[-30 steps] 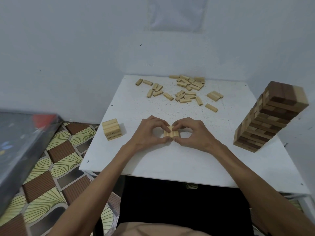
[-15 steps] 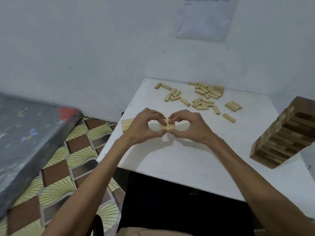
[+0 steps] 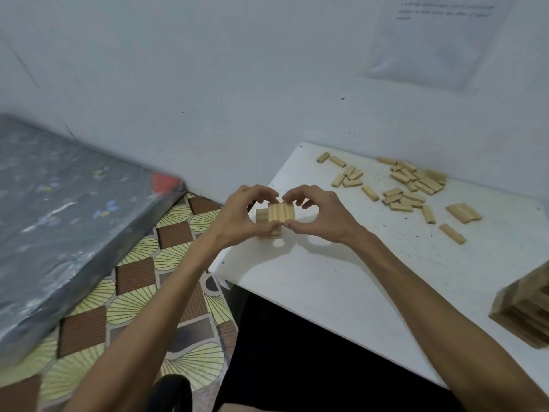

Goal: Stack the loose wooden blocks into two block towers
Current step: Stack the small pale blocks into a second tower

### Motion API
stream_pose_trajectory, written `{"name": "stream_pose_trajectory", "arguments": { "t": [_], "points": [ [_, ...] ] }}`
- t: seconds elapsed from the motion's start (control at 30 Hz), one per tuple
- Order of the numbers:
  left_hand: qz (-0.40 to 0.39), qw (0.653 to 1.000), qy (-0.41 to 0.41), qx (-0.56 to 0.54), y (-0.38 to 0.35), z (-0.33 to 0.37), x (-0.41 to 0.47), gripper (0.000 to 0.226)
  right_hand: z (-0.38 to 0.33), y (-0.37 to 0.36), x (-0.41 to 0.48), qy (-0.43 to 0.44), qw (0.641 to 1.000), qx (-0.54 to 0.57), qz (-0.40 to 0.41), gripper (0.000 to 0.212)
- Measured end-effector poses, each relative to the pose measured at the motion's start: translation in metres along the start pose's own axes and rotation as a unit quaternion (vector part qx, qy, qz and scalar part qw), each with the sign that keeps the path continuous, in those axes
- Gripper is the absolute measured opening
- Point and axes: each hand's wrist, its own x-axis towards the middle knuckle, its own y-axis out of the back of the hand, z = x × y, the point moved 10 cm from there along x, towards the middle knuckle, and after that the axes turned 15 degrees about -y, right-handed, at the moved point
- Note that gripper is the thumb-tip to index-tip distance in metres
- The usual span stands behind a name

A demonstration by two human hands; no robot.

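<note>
Three blocks, squared on the bench a second ago, now hang pinched in the grip of left hand and right hand over the stack at its 9 o'clock edge: another layer, ready to land

A plain home room — mattress, patterned floor tiles, small white table.

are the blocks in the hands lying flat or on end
Lying flat: the three blocks sit side by side, long faces up, pinched at their ends between left hand and right hand.
</note>
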Motion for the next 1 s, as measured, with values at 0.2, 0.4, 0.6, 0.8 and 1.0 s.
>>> {"name": "stream_pose_trajectory", "arguments": {
  "t": [0.2,0.4,0.6,0.8,1.0],
  "points": [
    [0.001,0.999,0.048,-0.009,0.009,-0.027,-0.014,0.067,-0.004,-0.024,0.020,-0.009,0.999,-0.028,-0.039,0.057],
    [-0.005,0.999,0.048,0.005,0.008,-0.032,-0.017,0.069,0.002,-0.033,0.025,-0.017,0.998,-0.023,-0.049,0.055],
    [-0.001,0.999,0.050,0.004,0.006,-0.034,-0.016,0.065,0.009,-0.032,0.026,-0.039,0.998,-0.008,-0.051,0.054],
    [0.000,0.998,0.061,-0.017,0.004,-0.038,-0.017,0.064,0.014,-0.035,0.027,-0.052,0.997,0.000,-0.056,0.051],
    [0.012,0.995,0.087,-0.056,0.003,-0.046,-0.021,0.064,0.015,-0.038,0.029,-0.058,0.997,-0.002,-0.059,0.052]
  ]
}}
